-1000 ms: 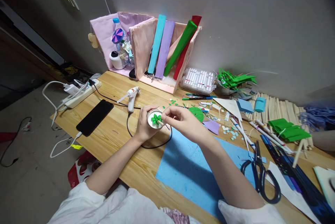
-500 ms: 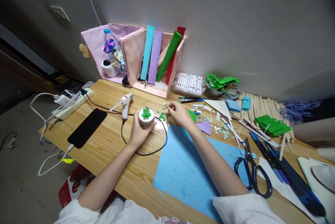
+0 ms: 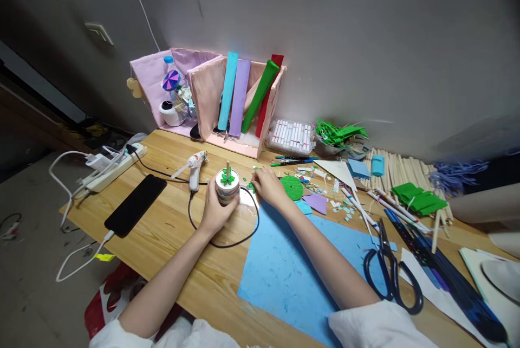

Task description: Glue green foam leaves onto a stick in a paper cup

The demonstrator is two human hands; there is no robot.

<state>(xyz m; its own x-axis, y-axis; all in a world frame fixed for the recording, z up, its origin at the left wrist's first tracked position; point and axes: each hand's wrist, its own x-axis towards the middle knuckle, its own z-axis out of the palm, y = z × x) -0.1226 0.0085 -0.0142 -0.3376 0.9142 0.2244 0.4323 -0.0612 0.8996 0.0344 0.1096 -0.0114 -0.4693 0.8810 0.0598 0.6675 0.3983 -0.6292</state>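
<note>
My left hand (image 3: 216, 212) is wrapped round a small round white-topped jar (image 3: 228, 192) and keeps it upright above the wooden table. Green leaf-shaped pieces (image 3: 222, 178) lie round a short wooden stick (image 3: 228, 168) that stands up from the middle of its top. To the right, my right hand (image 3: 268, 187) is low at the table with its fingers bent together among small loose green leaf pieces (image 3: 249, 185). Whatever its fingertips grip, if anything, is hidden. A green ribbed disc (image 3: 292, 188) lies just beyond that hand.
A glue gun (image 3: 195, 170) stands left of the jar, its black cord looping round my left hand. Beyond are a phone (image 3: 136, 204) and a power strip (image 3: 116, 168). A blue sheet (image 3: 292, 272), large scissors (image 3: 390, 272), paper scraps and a marker box (image 3: 291, 136) occupy the right.
My right hand has moved slightly left and down onto the loose green pieces, exposing more of the green disc. The left hand still holds the jar, and the view has shifted a little.
</note>
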